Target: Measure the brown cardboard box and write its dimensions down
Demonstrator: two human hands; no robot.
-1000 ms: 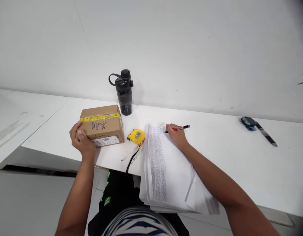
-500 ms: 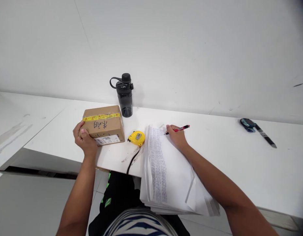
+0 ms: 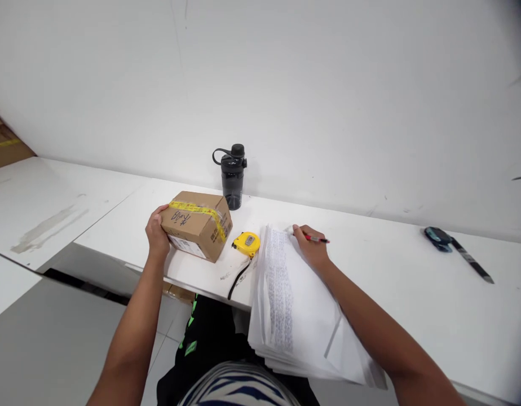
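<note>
My left hand [image 3: 158,232] grips the left end of a brown cardboard box [image 3: 198,221], which has yellow tape, dark handwriting on top and a white label on its near side. The box sits turned at an angle on the white table. In my right hand [image 3: 311,243] is a red and black pen [image 3: 318,239], its tip side hidden by the fingers near the top of a stack of papers [image 3: 311,316]. Dense small writing or print runs down the left part of the top sheet. Between box and papers lies a yellow tape measure [image 3: 247,243] with a black strap.
A dark water bottle [image 3: 232,179] stands behind the box by the wall. To the right lie a dark blue object [image 3: 438,239] and a black, knife-like tool [image 3: 472,260]. Another cardboard box [image 3: 7,144] is at the far left. The table's front edge runs before my lap.
My left hand has turned the box, so its right end with the tape now shows. The view has shifted left. My right hand stays at the papers with the pen tilted flatter.
</note>
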